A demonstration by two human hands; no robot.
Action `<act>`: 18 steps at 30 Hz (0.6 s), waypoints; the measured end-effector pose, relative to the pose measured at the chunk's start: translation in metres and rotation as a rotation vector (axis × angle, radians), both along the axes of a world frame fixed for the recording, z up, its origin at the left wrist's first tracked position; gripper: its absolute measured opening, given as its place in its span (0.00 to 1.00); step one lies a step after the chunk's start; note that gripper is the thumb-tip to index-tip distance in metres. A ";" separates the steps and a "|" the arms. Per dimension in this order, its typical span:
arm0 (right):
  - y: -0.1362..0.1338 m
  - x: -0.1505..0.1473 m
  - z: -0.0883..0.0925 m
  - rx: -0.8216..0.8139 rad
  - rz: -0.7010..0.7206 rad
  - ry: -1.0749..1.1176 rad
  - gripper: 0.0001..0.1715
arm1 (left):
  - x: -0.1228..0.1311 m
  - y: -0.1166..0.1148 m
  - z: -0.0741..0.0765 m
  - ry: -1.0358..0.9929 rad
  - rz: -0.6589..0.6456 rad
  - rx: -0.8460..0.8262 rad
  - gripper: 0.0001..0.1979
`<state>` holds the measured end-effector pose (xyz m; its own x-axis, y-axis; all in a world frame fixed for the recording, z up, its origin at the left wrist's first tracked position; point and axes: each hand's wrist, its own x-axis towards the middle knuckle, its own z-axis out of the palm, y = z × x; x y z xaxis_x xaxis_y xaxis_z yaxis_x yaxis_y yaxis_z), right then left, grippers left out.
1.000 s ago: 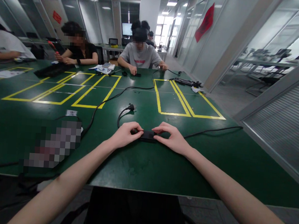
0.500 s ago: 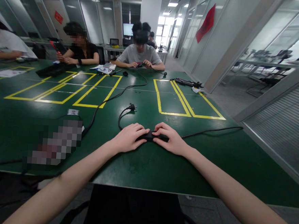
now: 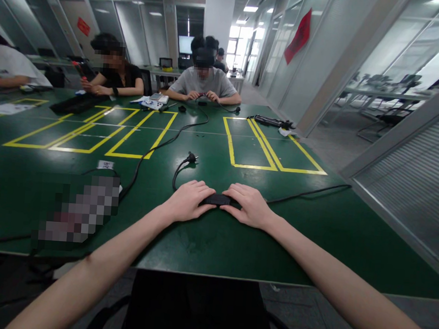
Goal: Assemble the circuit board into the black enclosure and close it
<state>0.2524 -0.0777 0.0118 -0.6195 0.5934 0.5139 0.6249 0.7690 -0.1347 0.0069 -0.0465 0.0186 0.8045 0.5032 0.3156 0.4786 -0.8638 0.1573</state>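
A black power adapter (image 3: 217,199) lies low over the green table, stretched between my two hands. Around its left end, my left hand (image 3: 190,201) is closed, thumb in front and fingers behind. My right hand (image 3: 247,205) grips the other end in the same way, so both ends are partly covered. From the left side a black cord loops back to a mains plug (image 3: 192,157), which rests on the table just beyond my left hand. Another thin black cord (image 3: 307,193) runs out to the right from behind my right hand.
Yellow tape rectangles (image 3: 255,167) mark the green table (image 3: 213,254). A blurred-out object (image 3: 83,207) lies at left beside a long black cable (image 3: 140,161). Across the table sit several people, one handling a small dark item. A folded black stand (image 3: 271,121) lies at the far right.
My right hand's fingers have gone from arched to flatter and closer together. More of the adapter's ridged side shows between my hands. The person opposite has lowered their hands slightly.
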 end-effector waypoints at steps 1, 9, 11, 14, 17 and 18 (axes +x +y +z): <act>0.000 0.000 0.001 -0.024 0.014 0.013 0.15 | 0.000 0.000 0.000 -0.009 0.003 0.002 0.17; 0.002 0.004 0.005 0.084 0.056 -0.077 0.15 | 0.004 -0.004 0.001 -0.198 0.098 -0.111 0.27; 0.001 0.005 0.005 0.155 0.062 -0.127 0.16 | 0.005 -0.005 0.002 -0.226 0.156 -0.253 0.26; 0.000 0.003 0.006 0.159 0.046 -0.149 0.16 | 0.007 -0.003 0.003 -0.269 0.188 -0.411 0.20; 0.000 0.001 0.009 0.084 0.059 -0.114 0.13 | 0.007 -0.001 0.003 -0.301 0.181 -0.396 0.16; 0.000 0.001 0.010 0.041 0.073 -0.075 0.12 | 0.006 -0.001 0.003 -0.298 0.174 -0.353 0.15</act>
<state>0.2538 -0.0776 0.0214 -0.6981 0.5249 0.4869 0.5743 0.8167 -0.0571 0.0132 -0.0474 0.0215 0.5994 0.7399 0.3054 0.5010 -0.6444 0.5777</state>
